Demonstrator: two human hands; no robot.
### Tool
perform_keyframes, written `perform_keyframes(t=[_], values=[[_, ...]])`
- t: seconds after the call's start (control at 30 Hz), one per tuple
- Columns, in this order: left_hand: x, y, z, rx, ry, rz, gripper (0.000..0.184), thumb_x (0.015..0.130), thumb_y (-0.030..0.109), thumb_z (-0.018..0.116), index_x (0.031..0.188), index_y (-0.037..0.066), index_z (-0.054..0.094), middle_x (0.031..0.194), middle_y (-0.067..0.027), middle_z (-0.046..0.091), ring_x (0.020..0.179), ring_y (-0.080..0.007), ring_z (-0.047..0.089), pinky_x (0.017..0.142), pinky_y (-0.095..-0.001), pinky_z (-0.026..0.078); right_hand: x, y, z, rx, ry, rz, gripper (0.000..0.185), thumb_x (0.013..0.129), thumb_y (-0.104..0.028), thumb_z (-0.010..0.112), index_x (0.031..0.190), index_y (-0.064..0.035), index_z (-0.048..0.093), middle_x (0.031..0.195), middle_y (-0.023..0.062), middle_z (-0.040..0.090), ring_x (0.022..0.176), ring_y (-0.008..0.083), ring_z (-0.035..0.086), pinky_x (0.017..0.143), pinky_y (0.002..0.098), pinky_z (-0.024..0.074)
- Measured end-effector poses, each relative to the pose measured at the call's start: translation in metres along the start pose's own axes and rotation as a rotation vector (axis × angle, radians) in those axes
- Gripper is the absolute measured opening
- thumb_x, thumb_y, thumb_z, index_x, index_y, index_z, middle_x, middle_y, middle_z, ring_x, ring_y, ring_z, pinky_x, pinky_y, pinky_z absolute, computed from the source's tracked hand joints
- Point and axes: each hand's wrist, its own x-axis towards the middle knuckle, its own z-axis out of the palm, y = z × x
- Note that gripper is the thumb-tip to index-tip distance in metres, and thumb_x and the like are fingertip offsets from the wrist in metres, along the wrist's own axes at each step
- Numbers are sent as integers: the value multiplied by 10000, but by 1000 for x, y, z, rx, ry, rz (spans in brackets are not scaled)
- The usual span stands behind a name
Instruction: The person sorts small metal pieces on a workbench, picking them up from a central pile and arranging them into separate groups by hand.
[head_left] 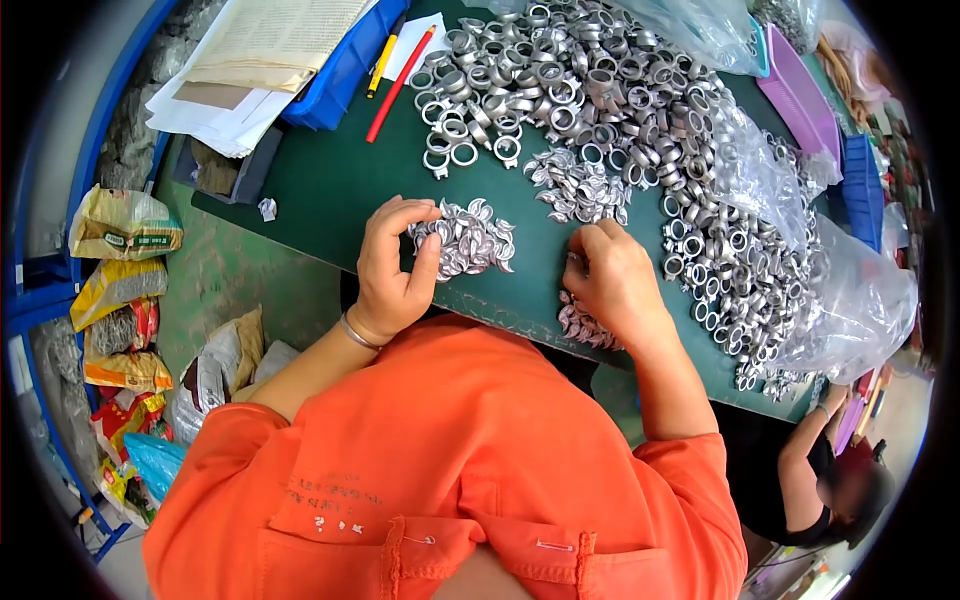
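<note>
Silvery crescent-like metal pieces (pixel 470 243) lie heaped between the hands, axes jumbled, just beside the left hand (pixel 392 262), thumb and fingers parted; the right hand (pixel 618 278) bunches by a smaller pile (pixel 588 325), its grip unclear.

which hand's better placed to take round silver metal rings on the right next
Probably the right hand: it's nearer those rings; the left hand is farther off, beside curved silver metal pieces.

Has rings (pixel 600 75) heaped on the workbench (pixel 320 185) from twelve to past three o'clock, a plastic bag (pixel 855 310) at three, a pencil (pixel 400 86) at eleven, sacks (pixel 115 287) at nine, curved pieces (pixel 467 245) piled between left hand (pixel 388 268) and right hand (pixel 612 275).
</note>
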Motion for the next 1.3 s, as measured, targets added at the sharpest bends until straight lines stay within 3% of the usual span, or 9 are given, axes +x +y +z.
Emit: perform_keyframes(t=[0.2,0.3,0.33,0.47,0.53,0.67,0.73,0.87,1.3], values=[[-1,-1,0,-9,-3,-10,312,892,11,613,1194,11,538,1084,-118,670,1069,-299,623,1037,-488,425,3,9,-34,274,-135,145,178,676,-70,724,817,30,682,762,168,641,730,325,649,675,406,522],[-1,0,0,-24,1,-16,313,890,12,614,1194,12,539,1082,-117,669,1070,-297,623,1038,-490,423,-3,14,-58,191,-425,97,148,708,-66,724,833,8,697,817,153,642,752,317,656,679,396,528],[0,0,0,-5,-5,-5,317,889,10,615,1196,12,537,1082,-115,669,1071,-295,623,1039,-490,421,-2,13,-55,191,-423,99,148,708,-66,724,833,8,697,817,153,642,752,317,656,679,396,528],[-1,1,0,1,-14,-7,322,887,9,618,1199,13,535,1082,-114,669,1067,-293,624,1042,-488,418,10,-1,-13,20,58,-140,177,817,-32,649,986,-47,699,846,117,608,822,328,642,703,428,526],[-1,1,0,-21,-4,-26,323,889,11,619,1200,14,534,1082,-115,668,1065,-292,624,1041,-489,419,15,-1,0,-31,89,-152,163,816,-16,643,969,-43,690,877,115,620,846,327,641,711,424,531],[-1,-1,0,-34,10,-28,322,892,14,620,1202,16,533,1083,-116,668,1061,-290,625,1040,-489,418,14,7,-7,109,-18,-176,123,828,-9,673,951,-11,677,899,128,636,807,350,644,712,418,521],[0,-1,0,-5,-5,-6,323,893,14,619,1204,15,531,1081,-116,668,1062,-288,625,1041,-488,418,12,5,-9,128,71,-43,102,820,-12,687,921,-4,669,890,145,638,809,356,647,707,419,519],[-1,-1,0,-3,-13,-2,321,892,15,619,1202,14,534,1084,-114,666,1063,-289,624,1041,-489,418,11,-10,-5,-25,-48,125,180,836,-143,717,892,-2,620,931,190,633,814,408,651,704,478,539],[-1,-1,0,-5,-2,-10,300,882,24,628,1173,16,552,1093,-113,660,1056,-303,624,1035,-494,424,15,-18,-6,-147,-135,58,159,743,-30,638,888,16,593,869,212,620,825,408,650,731,495,541]])
